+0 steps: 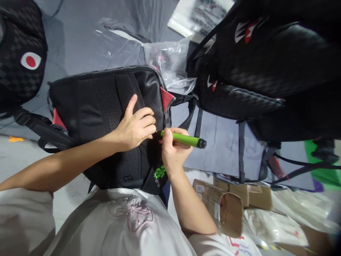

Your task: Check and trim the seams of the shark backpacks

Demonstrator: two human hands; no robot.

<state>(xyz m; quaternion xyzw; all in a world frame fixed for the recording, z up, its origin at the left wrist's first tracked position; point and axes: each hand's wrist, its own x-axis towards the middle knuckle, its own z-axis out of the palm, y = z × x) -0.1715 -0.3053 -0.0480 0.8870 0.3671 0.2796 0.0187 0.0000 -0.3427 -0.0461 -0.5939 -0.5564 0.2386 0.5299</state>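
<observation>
A black backpack [90, 106] with red corner patches and a checkered edge lies back panel up before me. My left hand [137, 128] rests on that panel, thumb spread away and fingers bent, pressing on the bag. In my right hand [174, 151] is a green marker [183, 138], its black end pointing right. The marker's tip meets the bag's right side close to my left fingertips; the exact contact spot is dark and partly hidden. Green printed patches [160, 172] show on the bag below my right hand.
Large black checkered bags [266, 67] stand at the right, straps hanging over the grey table cover [218, 142]. Another checkered bag [23, 57] sits at the left. Clear plastic wrap [173, 60] lies behind the backpack. Cardboard boxes [231, 213] and plastic-wrapped packs [277, 227] are lower right.
</observation>
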